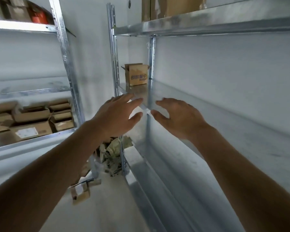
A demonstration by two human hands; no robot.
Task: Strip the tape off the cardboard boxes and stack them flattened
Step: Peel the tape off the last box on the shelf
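Cardboard box [136, 74] on metal shelf [166, 96], both hands outstretched, fingers spread

The shelf [174, 91] was bright galvanised metal with a dull sheen; the box [136, 74] on it was matt brown cardboard.

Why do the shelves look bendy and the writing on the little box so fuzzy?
Head view: the wide-angle lens bows the metal shelves near the edges; the small cardboard box sits far back and soft, so its print smears; the left hand and right hand look slightly blurred too.
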